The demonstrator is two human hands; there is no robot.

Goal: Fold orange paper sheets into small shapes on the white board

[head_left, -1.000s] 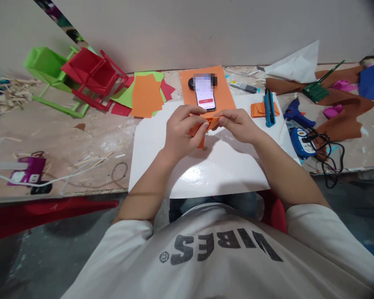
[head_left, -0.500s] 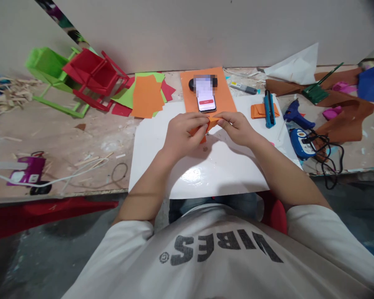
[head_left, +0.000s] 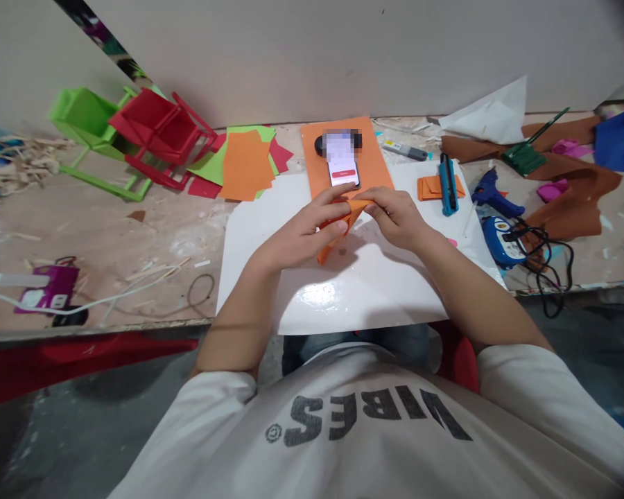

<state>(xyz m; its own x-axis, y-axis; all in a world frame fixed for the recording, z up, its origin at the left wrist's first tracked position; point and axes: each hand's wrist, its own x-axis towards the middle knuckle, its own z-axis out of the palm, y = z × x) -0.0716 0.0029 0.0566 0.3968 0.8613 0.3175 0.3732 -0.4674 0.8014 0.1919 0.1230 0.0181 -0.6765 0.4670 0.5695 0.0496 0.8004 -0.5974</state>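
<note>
A folded piece of orange paper [head_left: 357, 206] is held between my two hands, above a glossy white board [head_left: 317, 298]. My left hand [head_left: 315, 225] has its fingers along the left part of the paper, thumb below and fingers above. My right hand [head_left: 398, 216] pinches the paper's right end between thumb and fingers. Part of the piece hangs down below my left thumb. Just beyond my hands a lit phone [head_left: 344, 170] lies on an orange sheet [head_left: 317, 166]. The fingers cover much of the paper, so its full shape is hidden.
At the left stand a green miniature rocking chair [head_left: 86, 132] and a red one [head_left: 156, 132], beside stacked coloured sheets [head_left: 247, 163]. To the right lie a blue cutter [head_left: 448, 185] on orange pieces [head_left: 428, 187], a glue gun [head_left: 494, 194] and a blue device [head_left: 503, 242] with black cable.
The orange paper has tilted, and its lower end now hangs further down and left. My left hand's fingers have spread and shifted along it. My right hand keeps its pinch.
</note>
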